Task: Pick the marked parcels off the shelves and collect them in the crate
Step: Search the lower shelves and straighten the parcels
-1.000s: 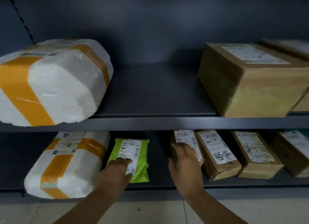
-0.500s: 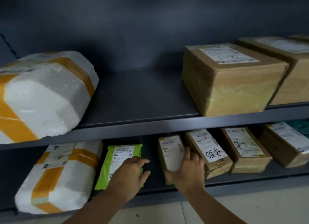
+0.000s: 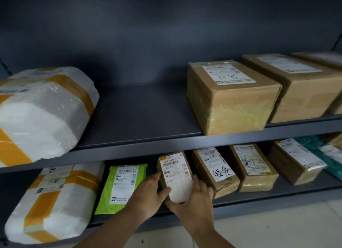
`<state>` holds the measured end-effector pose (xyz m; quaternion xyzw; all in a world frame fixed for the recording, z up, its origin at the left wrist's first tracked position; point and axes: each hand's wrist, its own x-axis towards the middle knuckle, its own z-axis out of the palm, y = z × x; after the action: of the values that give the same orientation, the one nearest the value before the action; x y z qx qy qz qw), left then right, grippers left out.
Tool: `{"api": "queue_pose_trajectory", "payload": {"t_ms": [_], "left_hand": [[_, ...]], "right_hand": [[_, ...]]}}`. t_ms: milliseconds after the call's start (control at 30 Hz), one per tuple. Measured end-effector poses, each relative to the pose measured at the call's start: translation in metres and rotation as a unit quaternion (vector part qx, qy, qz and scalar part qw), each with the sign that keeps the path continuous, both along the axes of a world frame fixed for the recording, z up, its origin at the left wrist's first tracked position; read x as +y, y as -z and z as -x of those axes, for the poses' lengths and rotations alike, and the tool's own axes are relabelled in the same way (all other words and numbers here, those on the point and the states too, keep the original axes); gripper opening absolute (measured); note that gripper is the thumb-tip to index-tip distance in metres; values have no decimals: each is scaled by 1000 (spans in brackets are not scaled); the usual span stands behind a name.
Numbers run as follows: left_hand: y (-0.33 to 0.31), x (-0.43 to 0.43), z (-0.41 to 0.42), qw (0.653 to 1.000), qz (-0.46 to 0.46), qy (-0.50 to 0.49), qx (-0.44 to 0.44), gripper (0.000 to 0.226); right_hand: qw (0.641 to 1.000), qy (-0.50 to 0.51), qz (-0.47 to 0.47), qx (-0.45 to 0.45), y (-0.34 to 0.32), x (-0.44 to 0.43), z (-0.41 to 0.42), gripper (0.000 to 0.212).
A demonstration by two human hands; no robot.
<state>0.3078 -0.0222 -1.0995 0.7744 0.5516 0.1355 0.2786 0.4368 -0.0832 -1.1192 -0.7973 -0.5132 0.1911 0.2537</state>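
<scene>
A small brown cardboard parcel with a white label reading 0938 stands on the lower shelf, between a green mailer bag and a row of brown boxes. My left hand grips its left side with the thumb across the front. My right hand holds its right side and lower front edge. No crate is in view.
Lower shelf holds a white foam box with orange tape, a box with handwriting, and more boxes to the right. Upper shelf carries a foam box and large cartons. Pale floor lies below.
My left hand has left the green mailer and moved right onto the small brown parcel. Both hands now hold that parcel, which has tilted toward me. The view has shifted right.
</scene>
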Motion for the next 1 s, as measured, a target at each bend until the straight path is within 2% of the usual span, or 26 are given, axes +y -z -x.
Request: {"api": "queue_pose_trajectory", "payload": {"t_ms": [100,233,367,500,567,700,800,933,1000], "left_hand": [[6,6,4,1000,3,-13,5,62],[23,6,17,999,-2,4,52,51],[32,3,22,993,-71,12,98,45],[28,5,11,978,-137,23,153,48],[27,8,4,970,-175,62,157,52],[40,15,-12,944,-219,131,211,61],[50,20,-23,934,-231,139,235,71],[52,25,-27,931,-230,140,247,84],[50,25,-24,930,-229,146,247,85]], "right_hand": [[1000,-10,13,25,2,13,10,107],[994,-85,27,61,11,20,18,82],[994,-109,6,17,14,14,-1,69],[997,-60,-17,-39,11,12,-44,67],[997,-31,-21,-64,11,10,-67,66],[991,12,42,-130,15,8,-104,81],[988,33,103,-114,24,10,-112,85],[985,62,93,-130,28,11,-106,75],[989,73,86,-97,27,10,-104,76]]}}
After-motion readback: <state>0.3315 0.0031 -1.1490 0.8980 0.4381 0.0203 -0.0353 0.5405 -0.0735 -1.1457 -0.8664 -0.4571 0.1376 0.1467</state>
